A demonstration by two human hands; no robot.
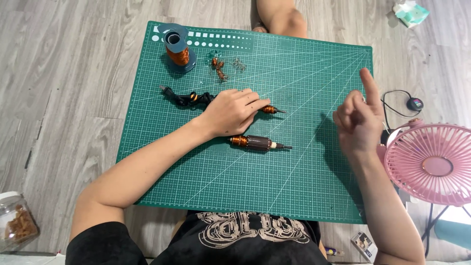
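Soldering iron (269, 109) lay across the middle of the green cutting mat (304, 186), and your left hand (231, 112) rested on top of it with the fingers curled over the handle, so only the copper-coloured collar and dark tip showed to the right of your fingertips. Whether those fingers were actually clamped around the handle could not be told, since the palm hid it. Its black cord (189, 99) ran off to the left in a loose bundle, ending in a plug.

Your right hand (359, 120) was raised above the right edge of the mat, holding nothing, with the index finger pointing up and away and the other fingers loosely bent.

Just nearer to you than the left hand lay a motor armature (257, 143), dark in the middle, with copper winding at its left end and a thin shaft at its right. At the far left corner of the mat stood a spool of copper wire (177, 48), and beside it some scraps of copper wire (219, 67). A pink fan (431, 164) sat off the mat at the right.
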